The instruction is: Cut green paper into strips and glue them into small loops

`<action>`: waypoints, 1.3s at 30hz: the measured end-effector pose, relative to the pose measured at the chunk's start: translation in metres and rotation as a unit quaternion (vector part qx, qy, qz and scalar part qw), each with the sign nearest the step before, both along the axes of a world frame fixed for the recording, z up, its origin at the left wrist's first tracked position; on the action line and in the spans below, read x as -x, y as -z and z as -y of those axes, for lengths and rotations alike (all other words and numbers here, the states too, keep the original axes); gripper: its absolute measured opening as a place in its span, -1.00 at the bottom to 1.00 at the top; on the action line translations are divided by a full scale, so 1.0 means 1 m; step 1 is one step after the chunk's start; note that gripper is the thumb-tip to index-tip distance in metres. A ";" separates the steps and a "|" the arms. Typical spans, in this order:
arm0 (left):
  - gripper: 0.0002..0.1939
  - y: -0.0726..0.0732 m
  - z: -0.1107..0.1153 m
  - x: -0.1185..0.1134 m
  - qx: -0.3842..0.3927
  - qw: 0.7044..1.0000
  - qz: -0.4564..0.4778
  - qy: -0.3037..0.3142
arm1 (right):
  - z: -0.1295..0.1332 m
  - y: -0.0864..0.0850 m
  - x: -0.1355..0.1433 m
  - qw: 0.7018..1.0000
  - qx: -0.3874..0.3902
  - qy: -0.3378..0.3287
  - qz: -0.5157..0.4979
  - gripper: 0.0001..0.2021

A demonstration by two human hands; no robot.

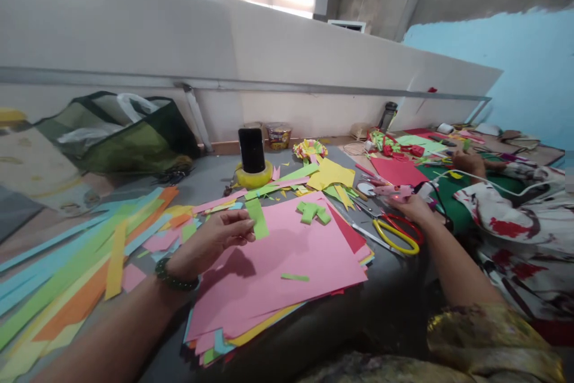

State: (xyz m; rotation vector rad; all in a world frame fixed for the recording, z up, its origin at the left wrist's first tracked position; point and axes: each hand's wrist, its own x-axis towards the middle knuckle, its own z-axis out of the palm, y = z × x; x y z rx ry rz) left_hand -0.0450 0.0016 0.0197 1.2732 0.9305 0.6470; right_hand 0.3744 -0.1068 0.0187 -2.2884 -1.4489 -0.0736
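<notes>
Between the thumb and fingers of my left hand point(228, 229) is a short green paper strip point(257, 219), held above a stack of pink paper sheets point(273, 269). My right hand point(417, 208) is closed around a pink glue gun point(394, 190) with a small red light, right of the stack. Folded green paper pieces point(314, 212) rest on the top sheet, and a thin green scrap point(295, 277) lies nearer to me. Yellow-handled scissors point(395, 236) and red-handled scissors point(406, 224) lie just below the glue gun.
Long coloured paper strips point(85, 269) spread across the left side. Behind the stack, a phone point(252, 150) leans upright on a yellow tape roll point(255, 176), near a paper flower point(309, 149). A green bag point(121, 132) stands back left. Another person's hand point(469, 162) works at the right.
</notes>
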 end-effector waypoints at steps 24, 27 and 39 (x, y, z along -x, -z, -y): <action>-0.62 0.009 0.006 -0.005 0.007 0.997 0.078 0.029 | -0.071 0.008 0.215 0.734 -0.274 -0.622 0.007 -0.81; -0.62 0.011 0.006 -0.007 -0.004 0.998 0.067 0.015 | -0.071 0.013 0.214 0.740 -0.264 -0.616 -0.058 -0.81; -0.71 0.008 0.014 -0.010 -0.128 0.991 -0.044 -0.019 | -0.076 0.007 0.217 0.792 0.031 -0.357 -0.495 -0.57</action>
